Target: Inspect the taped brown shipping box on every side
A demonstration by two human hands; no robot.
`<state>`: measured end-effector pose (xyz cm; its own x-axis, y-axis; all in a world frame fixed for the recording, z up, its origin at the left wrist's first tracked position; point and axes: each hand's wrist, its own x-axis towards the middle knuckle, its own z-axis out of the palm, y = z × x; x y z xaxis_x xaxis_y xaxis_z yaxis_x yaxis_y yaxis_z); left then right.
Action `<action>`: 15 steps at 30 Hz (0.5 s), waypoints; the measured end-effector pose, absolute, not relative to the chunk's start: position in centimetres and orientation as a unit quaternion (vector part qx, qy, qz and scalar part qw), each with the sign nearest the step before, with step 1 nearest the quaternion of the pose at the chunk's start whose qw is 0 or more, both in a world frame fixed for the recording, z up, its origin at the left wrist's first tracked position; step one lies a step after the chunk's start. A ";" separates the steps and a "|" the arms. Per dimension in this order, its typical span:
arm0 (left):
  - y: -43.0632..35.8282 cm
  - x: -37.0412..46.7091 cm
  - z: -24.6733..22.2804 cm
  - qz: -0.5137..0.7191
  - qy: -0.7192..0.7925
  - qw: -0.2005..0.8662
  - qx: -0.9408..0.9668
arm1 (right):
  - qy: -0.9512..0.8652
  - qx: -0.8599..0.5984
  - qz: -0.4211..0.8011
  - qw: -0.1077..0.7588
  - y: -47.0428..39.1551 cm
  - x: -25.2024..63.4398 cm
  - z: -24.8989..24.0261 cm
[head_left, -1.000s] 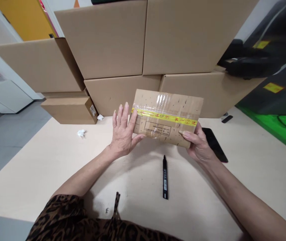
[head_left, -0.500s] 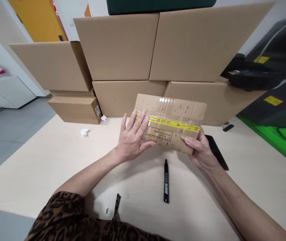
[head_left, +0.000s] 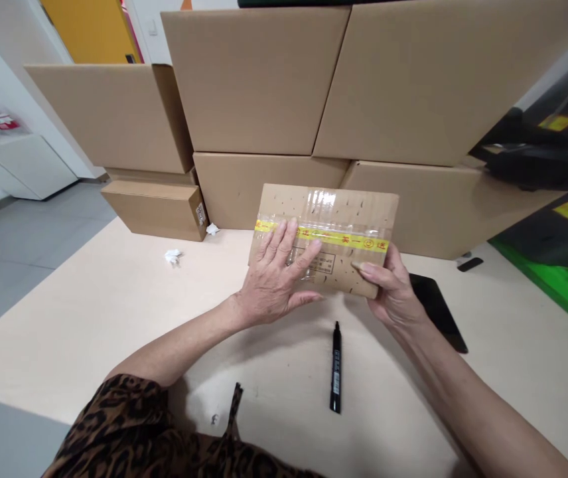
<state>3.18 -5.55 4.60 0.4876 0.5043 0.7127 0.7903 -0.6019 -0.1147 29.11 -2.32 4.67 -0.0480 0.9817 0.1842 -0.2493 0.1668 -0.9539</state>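
The small cardboard parcel (head_left: 336,219) is held clear of the table (head_left: 89,318), in front of the stacked cartons (head_left: 264,86); its seam already carries clear tape and a yellow printed strip (head_left: 348,239). The left hand (head_left: 277,282) lies flat on the taped face, fingers extended and slightly spread, while the right hand (head_left: 393,292) grips the lower right corner, thumb on top. Sealing appears complete, but no handwritten marking shows on the visible face, and the black marker (head_left: 336,368) lies untouched below.

On my feed I see two bare forearms, no watch, rings or gloves on the left hand (head_left: 274,282) or the right hand (head_left: 393,295). The only clothing is a leopard-print top (head_left: 164,438), brown with black blotches, and a thin tie (head_left: 233,401) hangs from it.
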 end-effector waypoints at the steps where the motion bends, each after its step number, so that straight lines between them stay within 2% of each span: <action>1: -5.5 3.1 4.6 -0.325 -0.384 0.212 -0.837 | -0.494 -0.371 0.530 0.581 -2.3 29.0 4.6; 15: -5.5 3.0 4.2 -0.308 -0.349 0.159 -0.871 | -0.470 -0.379 0.562 0.565 -2.4 29.9 3.2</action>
<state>2.97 -5.49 4.15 0.5658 0.5105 0.6475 0.7060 -0.7056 -0.0606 29.88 -2.44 3.15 -0.0745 0.9917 0.1051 -0.2796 0.0804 -0.9567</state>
